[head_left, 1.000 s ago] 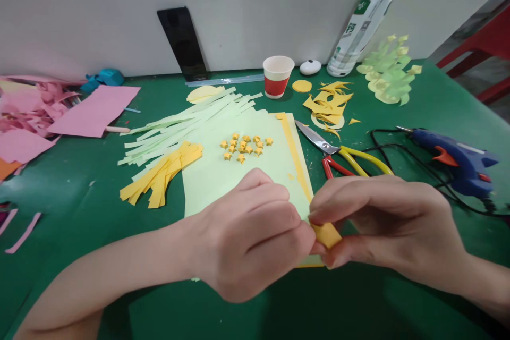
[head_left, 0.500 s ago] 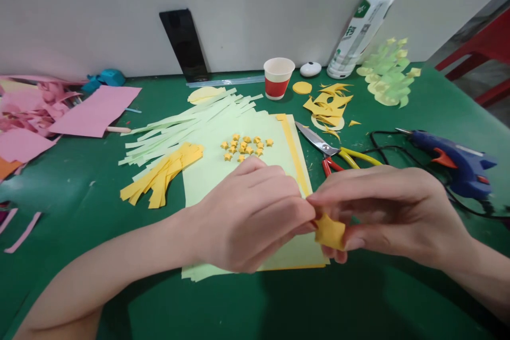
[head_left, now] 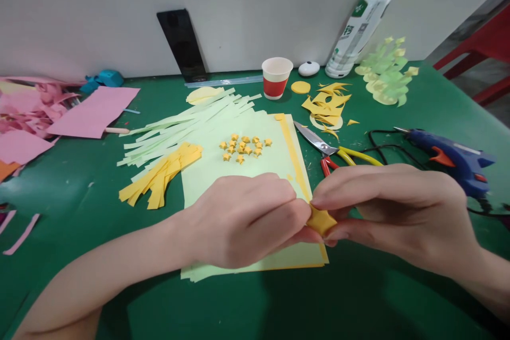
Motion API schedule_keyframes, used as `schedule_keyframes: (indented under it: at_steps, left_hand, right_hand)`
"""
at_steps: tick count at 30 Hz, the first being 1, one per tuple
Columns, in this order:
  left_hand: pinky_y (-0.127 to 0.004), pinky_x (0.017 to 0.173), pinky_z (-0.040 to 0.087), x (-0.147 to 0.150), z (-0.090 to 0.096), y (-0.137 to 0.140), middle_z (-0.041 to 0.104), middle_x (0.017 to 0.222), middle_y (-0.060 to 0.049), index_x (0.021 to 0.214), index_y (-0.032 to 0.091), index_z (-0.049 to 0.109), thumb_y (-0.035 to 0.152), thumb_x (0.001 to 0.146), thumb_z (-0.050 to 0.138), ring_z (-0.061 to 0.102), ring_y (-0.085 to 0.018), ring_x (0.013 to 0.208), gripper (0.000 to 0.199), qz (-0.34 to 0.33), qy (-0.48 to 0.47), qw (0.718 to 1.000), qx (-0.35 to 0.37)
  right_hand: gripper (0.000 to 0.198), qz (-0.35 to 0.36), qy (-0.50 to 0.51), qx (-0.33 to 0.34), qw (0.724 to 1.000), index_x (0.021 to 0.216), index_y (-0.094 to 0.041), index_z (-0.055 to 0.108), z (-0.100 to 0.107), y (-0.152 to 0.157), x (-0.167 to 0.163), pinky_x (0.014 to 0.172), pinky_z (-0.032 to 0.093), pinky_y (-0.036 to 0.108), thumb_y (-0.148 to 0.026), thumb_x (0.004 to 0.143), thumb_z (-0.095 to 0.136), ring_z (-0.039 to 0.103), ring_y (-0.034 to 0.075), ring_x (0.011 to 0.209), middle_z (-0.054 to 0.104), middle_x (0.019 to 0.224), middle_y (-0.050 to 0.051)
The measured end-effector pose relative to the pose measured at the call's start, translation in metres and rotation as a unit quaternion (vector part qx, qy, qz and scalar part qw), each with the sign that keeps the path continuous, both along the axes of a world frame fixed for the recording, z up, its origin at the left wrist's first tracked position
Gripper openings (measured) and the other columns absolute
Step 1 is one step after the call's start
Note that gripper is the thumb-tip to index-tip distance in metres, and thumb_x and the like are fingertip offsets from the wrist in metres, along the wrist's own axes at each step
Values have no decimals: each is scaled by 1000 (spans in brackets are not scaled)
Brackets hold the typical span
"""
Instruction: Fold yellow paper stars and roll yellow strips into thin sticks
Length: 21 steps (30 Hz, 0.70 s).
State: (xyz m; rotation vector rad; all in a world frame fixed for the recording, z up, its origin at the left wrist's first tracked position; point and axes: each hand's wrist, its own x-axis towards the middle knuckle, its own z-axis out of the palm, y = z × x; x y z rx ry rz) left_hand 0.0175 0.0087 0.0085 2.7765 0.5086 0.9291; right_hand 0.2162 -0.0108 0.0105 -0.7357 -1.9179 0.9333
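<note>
A small yellow folded paper star (head_left: pixel 322 220) is pinched between my two hands, above the right edge of a stack of pale green paper (head_left: pixel 215 186). My left hand (head_left: pixel 255 220) is closed, its fingertips pressed to the star's left side and mostly hidden. The thumb and fingers of my right hand (head_left: pixel 394 202) grip the star from the right. Several finished yellow paper stars (head_left: pixel 245 147) lie on the green paper just beyond my left hand. Yellow paper strips (head_left: pixel 165 172) and pale green strips (head_left: pixel 191 122) are spread to the left.
Scissors (head_left: pixel 319 141), pliers (head_left: pixel 346 156) and a blue glue gun (head_left: pixel 458 156) with its cord lie beyond my right hand. A paper cup (head_left: pixel 275 82), a white bottle (head_left: pixel 360 26) and a black phone (head_left: pixel 181 45) stand along the wall. Pink paper (head_left: pixel 95 111) covers the far left.
The star has turned between my fingers and shifted slightly left and up. My left hand's knuckles have lowered, and my right fingers have closed nearer to the star.
</note>
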Motion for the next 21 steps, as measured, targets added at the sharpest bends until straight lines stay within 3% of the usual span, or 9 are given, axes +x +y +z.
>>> schedule_keyframes:
  at_steps: [7,14,21]
  left_hand:
    - [-18,46,31,3,6,3,49,53,3,64,14,54,8,86,45,39,-7,49,24,-33,5,999,-31]
    - [-24,46,30,3,5,-1,49,49,-1,54,11,56,11,87,40,32,-10,47,37,-44,-24,999,-17]
    - [-21,44,30,-2,7,6,53,59,3,65,15,53,23,94,33,43,-7,49,36,-69,21,996,-60]
  right_hand:
    - [18,38,36,-86,995,86,-25,66,1,0,0,52,56,16,-15,71,68,66,12,68,68,76,0]
    - [11,87,58,-181,978,83,-19,65,-1,2,-3,53,56,14,-13,74,64,64,10,63,65,75,1]
    - [30,151,90,-229,957,102,-25,65,3,2,4,58,55,14,-10,77,60,66,9,64,64,79,1]
